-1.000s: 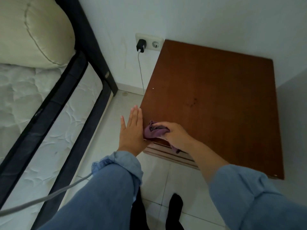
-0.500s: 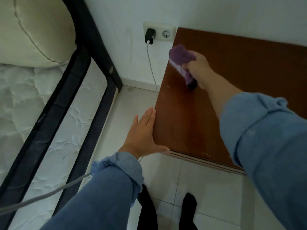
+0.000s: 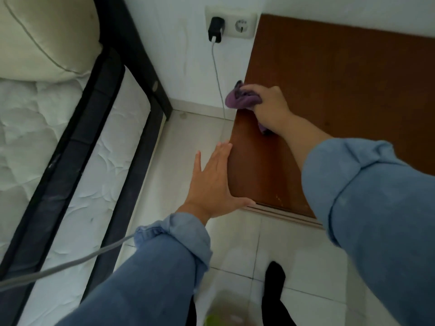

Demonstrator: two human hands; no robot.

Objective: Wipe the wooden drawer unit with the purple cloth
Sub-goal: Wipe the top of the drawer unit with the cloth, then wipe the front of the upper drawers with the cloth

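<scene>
Looks like mid-wipe to me: the right hand clutches the bunched, soft purple cloth at the left edge of the flat, smooth reddish-brown wooden drawer unit, with most of the top probably left to do. The left hand lies flat, fingers straight, braced against the near left corner

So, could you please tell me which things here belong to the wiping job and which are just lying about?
Belong to the job:
- cloth, gripped by the right hand
- drawer unit
- left hand, flat against the unit's corner

Just lying about:
- charger in the socket
- cable
- mattress
- pillow
</scene>
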